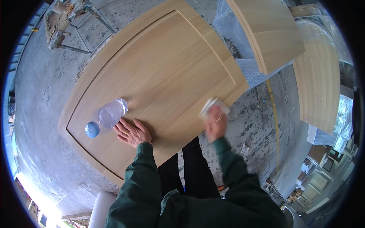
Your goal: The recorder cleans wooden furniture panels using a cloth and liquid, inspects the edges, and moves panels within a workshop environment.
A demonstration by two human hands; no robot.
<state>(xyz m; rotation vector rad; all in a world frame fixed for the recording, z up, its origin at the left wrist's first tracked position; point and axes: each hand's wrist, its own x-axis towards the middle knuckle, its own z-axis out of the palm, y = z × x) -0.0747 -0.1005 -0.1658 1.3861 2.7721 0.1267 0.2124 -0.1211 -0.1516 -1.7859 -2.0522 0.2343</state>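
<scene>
- Step: looks like you're wiping the panel (163, 72).
- Your right hand (215, 124): panel's 4 o'clock, blurred, fingers closed over the cloth (210, 104); can't tell how tightly.
- Your left hand (134, 133): 7 o'clock, fingers spread on the panel, gripping nothing.
- Bottle (110, 114): 8 o'clock, by left fingers.
- Next move likely calls for flat, even pressure, clear of the bottle.

Tan grained panel (163, 72), whitish cloth (206, 106), blue cap (92, 129), dark green sleeves (138, 182)
</scene>
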